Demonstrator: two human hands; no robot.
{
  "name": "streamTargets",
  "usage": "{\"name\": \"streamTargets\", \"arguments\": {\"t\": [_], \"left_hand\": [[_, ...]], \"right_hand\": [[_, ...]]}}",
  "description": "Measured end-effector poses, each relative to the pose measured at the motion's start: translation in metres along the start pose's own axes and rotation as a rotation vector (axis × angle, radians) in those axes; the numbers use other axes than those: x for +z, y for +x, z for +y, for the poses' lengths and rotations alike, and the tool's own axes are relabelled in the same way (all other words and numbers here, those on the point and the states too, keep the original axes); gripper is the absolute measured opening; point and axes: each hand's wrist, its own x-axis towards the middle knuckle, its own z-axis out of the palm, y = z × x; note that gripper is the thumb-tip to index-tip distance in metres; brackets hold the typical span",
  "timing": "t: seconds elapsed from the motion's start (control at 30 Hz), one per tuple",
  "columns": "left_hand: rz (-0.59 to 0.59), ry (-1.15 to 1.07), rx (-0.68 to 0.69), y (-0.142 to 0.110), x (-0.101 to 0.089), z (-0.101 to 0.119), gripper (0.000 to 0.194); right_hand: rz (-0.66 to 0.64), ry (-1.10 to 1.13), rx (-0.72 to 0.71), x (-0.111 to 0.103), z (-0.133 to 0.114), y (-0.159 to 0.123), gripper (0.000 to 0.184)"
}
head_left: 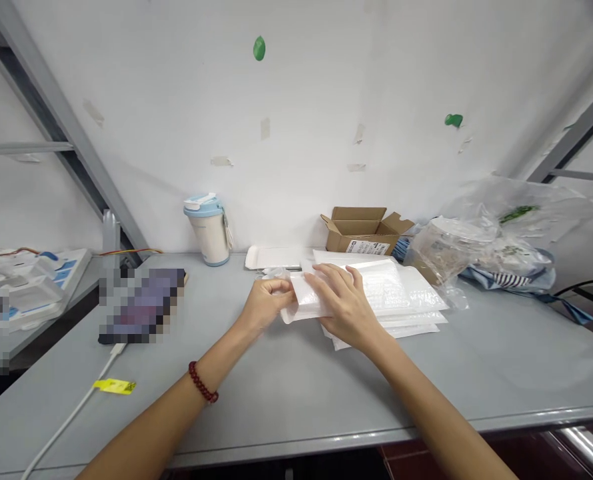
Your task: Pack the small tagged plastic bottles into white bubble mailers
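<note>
A white bubble mailer (384, 283) lies on top of a small stack of similar mailers (411, 320) at the middle of the grey table. My left hand (269, 300) pinches the mailer's left end, thumb and fingers closed on its edge. Across the same end lies my right hand (344, 300), its fingers stretched out over the white surface. Part of the mailer's left end is hidden behind my fingers. Just behind my left hand are a small clear plastic piece (275, 273) and a flat white tray-like item (271, 257).
An open cardboard box (359, 230) stands against the wall. To its right are clear plastic bags (451, 243) over blue cloth. A cream tumbler (209, 230) with a blue lid stands at the back left. A phone (146, 307) with a white cable (76, 410) lies on the left.
</note>
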Motion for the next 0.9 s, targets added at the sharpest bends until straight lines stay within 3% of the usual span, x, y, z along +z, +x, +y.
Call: {"name": "streamTargets", "arguments": {"t": [0.17, 0.3, 0.47, 0.6, 0.7, 0.77, 0.9], "left_hand": [[0.016, -0.178, -0.029, 0.003, -0.007, 0.001, 0.021], [0.113, -0.335, -0.017, 0.005, -0.013, 0.004, 0.022], [0.174, -0.279, 0.023, 0.004, -0.016, 0.008, 0.019], [0.149, -0.286, 0.055, 0.0, -0.011, 0.01, 0.018], [0.101, -0.232, 0.141, -0.003, -0.007, 0.008, 0.018], [0.076, -0.077, 0.237, -0.005, -0.005, 0.005, 0.018], [0.023, 0.327, 0.602, -0.006, 0.001, -0.006, 0.024]], "right_hand": [[0.028, -0.066, -0.036, 0.002, 0.0, -0.001, 0.051], [0.039, -0.096, -0.002, 0.003, 0.001, 0.0, 0.051], [0.034, -0.106, 0.053, -0.001, 0.002, 0.002, 0.039], [0.016, -0.113, 0.057, -0.004, 0.002, 0.003, 0.03], [-0.011, -0.135, 0.061, -0.002, 0.002, 0.002, 0.029], [-0.002, -0.15, 0.049, -0.001, 0.003, 0.002, 0.027], [0.119, -0.155, -0.014, 0.002, 0.006, 0.001, 0.018]]}}
